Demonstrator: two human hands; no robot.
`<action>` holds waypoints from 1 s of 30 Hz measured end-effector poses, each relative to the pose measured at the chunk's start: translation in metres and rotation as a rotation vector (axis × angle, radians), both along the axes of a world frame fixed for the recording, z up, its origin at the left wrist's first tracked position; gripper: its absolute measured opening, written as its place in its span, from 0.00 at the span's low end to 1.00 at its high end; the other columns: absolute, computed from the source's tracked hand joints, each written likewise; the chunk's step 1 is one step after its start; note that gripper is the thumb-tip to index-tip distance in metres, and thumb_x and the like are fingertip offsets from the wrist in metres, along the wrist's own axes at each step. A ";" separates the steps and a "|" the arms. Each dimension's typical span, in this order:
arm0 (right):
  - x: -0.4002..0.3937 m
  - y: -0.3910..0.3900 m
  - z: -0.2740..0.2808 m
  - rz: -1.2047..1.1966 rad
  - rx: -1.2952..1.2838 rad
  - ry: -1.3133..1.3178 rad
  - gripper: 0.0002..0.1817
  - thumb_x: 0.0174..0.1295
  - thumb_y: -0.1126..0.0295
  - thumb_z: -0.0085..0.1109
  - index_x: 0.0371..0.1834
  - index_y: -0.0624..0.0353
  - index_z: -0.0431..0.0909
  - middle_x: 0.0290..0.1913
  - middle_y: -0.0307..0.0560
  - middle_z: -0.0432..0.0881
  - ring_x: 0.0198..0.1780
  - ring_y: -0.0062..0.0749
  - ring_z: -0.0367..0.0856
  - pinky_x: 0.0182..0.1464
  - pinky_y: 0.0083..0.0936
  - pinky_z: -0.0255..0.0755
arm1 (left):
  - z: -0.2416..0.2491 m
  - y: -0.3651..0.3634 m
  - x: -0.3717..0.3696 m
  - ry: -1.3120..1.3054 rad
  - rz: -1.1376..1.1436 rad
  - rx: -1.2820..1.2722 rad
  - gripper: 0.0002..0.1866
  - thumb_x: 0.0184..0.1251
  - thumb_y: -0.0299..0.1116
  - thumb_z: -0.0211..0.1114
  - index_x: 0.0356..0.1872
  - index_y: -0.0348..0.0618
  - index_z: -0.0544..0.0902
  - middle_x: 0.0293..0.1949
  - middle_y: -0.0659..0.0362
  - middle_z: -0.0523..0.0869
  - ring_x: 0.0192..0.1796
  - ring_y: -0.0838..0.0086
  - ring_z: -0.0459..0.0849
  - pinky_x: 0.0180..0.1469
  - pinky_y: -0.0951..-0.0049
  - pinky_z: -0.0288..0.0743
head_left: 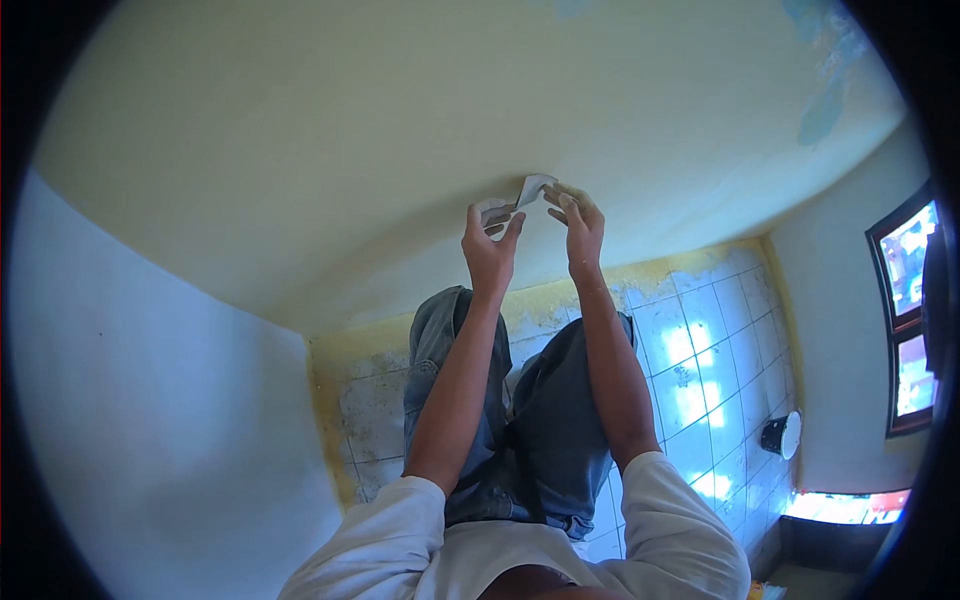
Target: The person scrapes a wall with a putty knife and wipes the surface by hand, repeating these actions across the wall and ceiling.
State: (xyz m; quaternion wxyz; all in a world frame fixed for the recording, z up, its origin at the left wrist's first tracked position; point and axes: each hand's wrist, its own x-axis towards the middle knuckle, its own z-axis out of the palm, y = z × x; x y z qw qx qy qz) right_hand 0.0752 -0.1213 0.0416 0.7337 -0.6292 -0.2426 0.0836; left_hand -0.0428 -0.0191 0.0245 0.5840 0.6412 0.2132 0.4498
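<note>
Paper-like grey-white sheet (534, 190) is bending between the person's two hands, near the cream wall (300, 150), contact with it being unclear; the right hand (585, 232) is meeting its right edge, while the left hand (487, 250) is curving beside its lower left corner, thumb apart from fingers; whether either is pinching firmly, I cannot tell; good handling, I'm judging, is calling for light fingertips on opposite edges, forearms steadying over the trousered knees (440, 325).
</note>
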 end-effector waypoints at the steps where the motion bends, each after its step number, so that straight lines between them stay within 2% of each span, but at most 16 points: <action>1: 0.000 0.000 -0.002 0.009 -0.005 -0.005 0.18 0.81 0.66 0.55 0.63 0.69 0.83 0.59 0.57 0.90 0.64 0.42 0.88 0.64 0.36 0.81 | 0.001 -0.001 0.000 0.005 0.004 0.014 0.20 0.70 0.33 0.78 0.57 0.35 0.83 0.50 0.50 0.92 0.53 0.64 0.92 0.56 0.65 0.84; 8: -0.001 -0.007 -0.002 0.009 -0.089 -0.043 0.20 0.81 0.64 0.58 0.64 0.69 0.81 0.57 0.55 0.91 0.59 0.41 0.91 0.61 0.34 0.82 | -0.005 -0.003 0.000 0.017 0.009 0.035 0.10 0.71 0.31 0.76 0.46 0.36 0.89 0.46 0.51 0.93 0.47 0.66 0.93 0.53 0.66 0.85; 11: 0.015 -0.026 -0.004 -0.008 -0.177 -0.051 0.18 0.76 0.63 0.65 0.59 0.67 0.85 0.49 0.52 0.94 0.50 0.35 0.92 0.56 0.31 0.83 | -0.003 0.003 -0.005 0.019 0.077 0.162 0.09 0.71 0.29 0.74 0.46 0.36 0.89 0.44 0.51 0.92 0.47 0.64 0.94 0.53 0.66 0.85; 14: 0.030 -0.051 -0.012 -0.054 -0.475 -0.244 0.17 0.72 0.63 0.69 0.55 0.65 0.87 0.44 0.53 0.94 0.45 0.33 0.93 0.50 0.30 0.84 | -0.008 0.020 -0.011 0.047 0.045 0.239 0.09 0.71 0.29 0.74 0.47 0.36 0.89 0.43 0.51 0.92 0.46 0.63 0.94 0.52 0.66 0.85; 17: 0.026 -0.071 -0.017 -0.009 -0.554 -0.371 0.18 0.69 0.62 0.73 0.56 0.62 0.88 0.44 0.54 0.94 0.44 0.34 0.92 0.46 0.32 0.84 | -0.013 0.037 -0.023 0.094 0.003 0.271 0.09 0.70 0.29 0.74 0.46 0.38 0.89 0.42 0.52 0.91 0.43 0.65 0.93 0.49 0.66 0.85; 20: 0.017 -0.076 0.009 0.003 -0.963 0.003 0.17 0.66 0.64 0.75 0.54 0.61 0.90 0.39 0.51 0.94 0.38 0.36 0.92 0.43 0.32 0.85 | -0.017 0.054 -0.032 0.127 -0.020 0.309 0.08 0.69 0.28 0.74 0.46 0.39 0.89 0.42 0.54 0.91 0.40 0.66 0.92 0.45 0.67 0.84; 23: 0.019 -0.077 -0.003 -0.097 -1.011 -0.222 0.13 0.66 0.63 0.75 0.46 0.61 0.93 0.29 0.47 0.92 0.31 0.34 0.91 0.40 0.29 0.84 | -0.018 0.061 -0.037 0.171 -0.046 0.322 0.08 0.69 0.28 0.74 0.46 0.39 0.89 0.41 0.54 0.90 0.39 0.67 0.92 0.44 0.68 0.84; 25: 0.022 -0.067 -0.029 -0.159 -0.606 -0.416 0.14 0.68 0.60 0.74 0.37 0.61 0.93 0.24 0.46 0.89 0.28 0.34 0.89 0.38 0.29 0.83 | -0.016 0.059 -0.038 0.173 -0.070 0.312 0.08 0.69 0.28 0.74 0.46 0.39 0.89 0.41 0.54 0.90 0.39 0.67 0.92 0.44 0.68 0.84; 27: 0.024 -0.062 -0.040 -0.142 -0.497 -0.367 0.16 0.68 0.58 0.74 0.33 0.61 0.93 0.21 0.45 0.88 0.26 0.35 0.88 0.37 0.30 0.82 | -0.016 0.058 -0.037 0.169 -0.089 0.305 0.08 0.69 0.28 0.74 0.45 0.39 0.89 0.41 0.55 0.90 0.39 0.67 0.92 0.45 0.68 0.84; 29: 0.017 -0.062 -0.017 -0.050 -0.693 -0.080 0.15 0.67 0.58 0.74 0.32 0.60 0.93 0.21 0.45 0.87 0.26 0.37 0.88 0.37 0.32 0.82 | -0.017 0.054 -0.035 0.161 -0.113 0.296 0.08 0.69 0.28 0.74 0.45 0.39 0.89 0.41 0.55 0.90 0.38 0.68 0.92 0.45 0.68 0.84; 30: 0.019 -0.059 -0.019 -0.112 -0.772 -0.159 0.13 0.66 0.60 0.75 0.34 0.60 0.93 0.22 0.45 0.88 0.26 0.38 0.88 0.37 0.33 0.82 | -0.017 0.052 -0.034 0.170 -0.121 0.295 0.07 0.69 0.28 0.74 0.45 0.39 0.89 0.41 0.55 0.90 0.38 0.68 0.92 0.45 0.68 0.85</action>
